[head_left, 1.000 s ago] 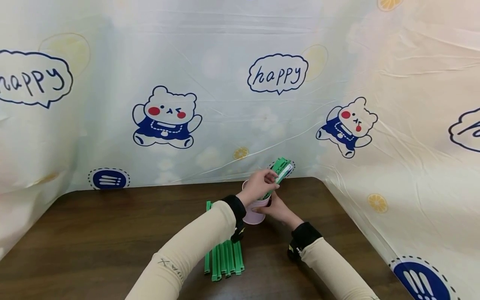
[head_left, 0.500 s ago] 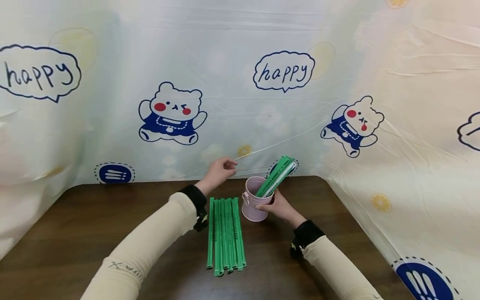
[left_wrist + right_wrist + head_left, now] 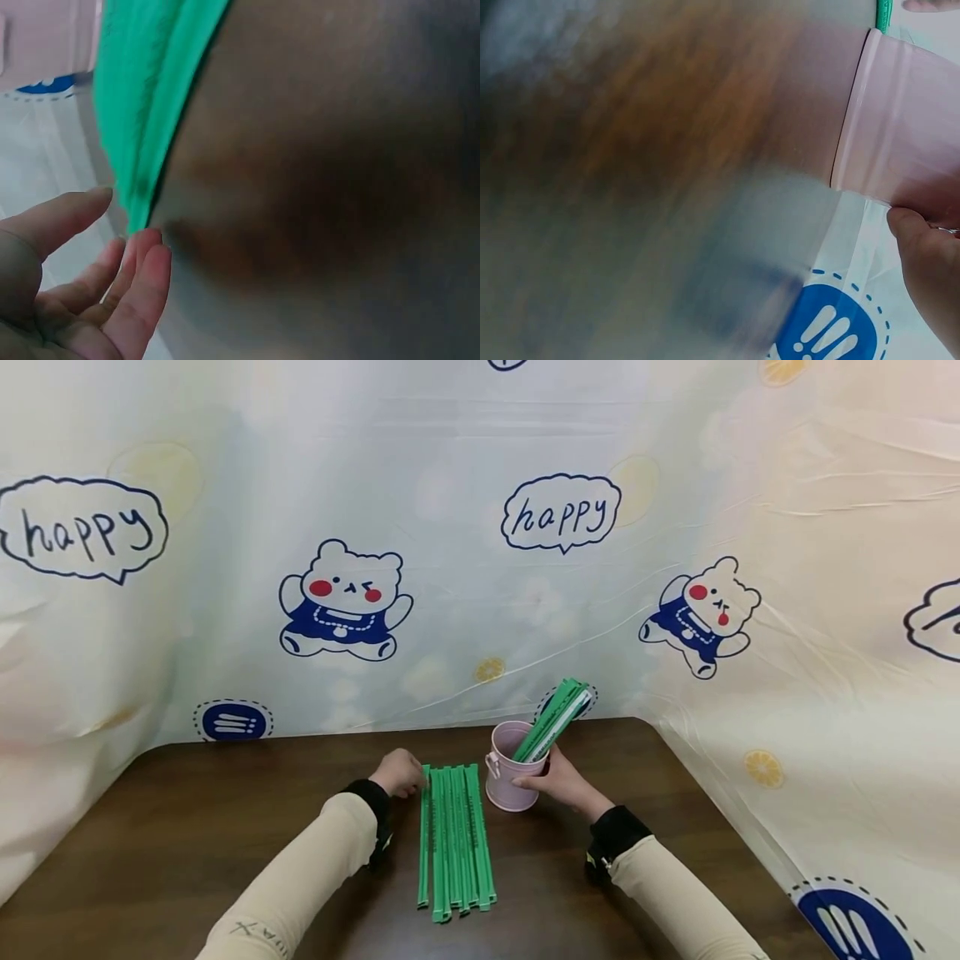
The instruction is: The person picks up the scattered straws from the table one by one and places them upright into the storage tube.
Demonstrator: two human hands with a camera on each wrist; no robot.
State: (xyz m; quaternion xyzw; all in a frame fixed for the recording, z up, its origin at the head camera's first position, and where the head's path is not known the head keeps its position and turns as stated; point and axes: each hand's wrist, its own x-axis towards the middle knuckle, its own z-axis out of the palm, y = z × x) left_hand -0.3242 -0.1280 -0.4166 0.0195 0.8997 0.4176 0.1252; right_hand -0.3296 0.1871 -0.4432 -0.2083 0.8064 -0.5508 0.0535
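Observation:
In the head view, my left hand (image 3: 397, 773) is at the far end of a row of long, slim green printed packets (image 3: 453, 835) lying side by side on the table. The left wrist view has the thumb apart from the fingers (image 3: 146, 281), whose tips are right at the end of the outermost packet (image 3: 150, 150). My right hand (image 3: 564, 783) grips a small pink bucket (image 3: 510, 789) by its right side, thumb across the front. Leaning to the right in that bucket is a bundle of similar green packets (image 3: 555, 718), with a white strip showing.
A dark brown wooden table (image 3: 225, 843) carries everything. Behind it and along the right hangs a pale printed curtain (image 3: 450, 568) with bears and speech bubbles, meeting the table's back edge just behind the bucket.
My left hand has left the bundle in the bucket and moved left and down to the far end of the packets on the table. My right hand stays on the bucket.

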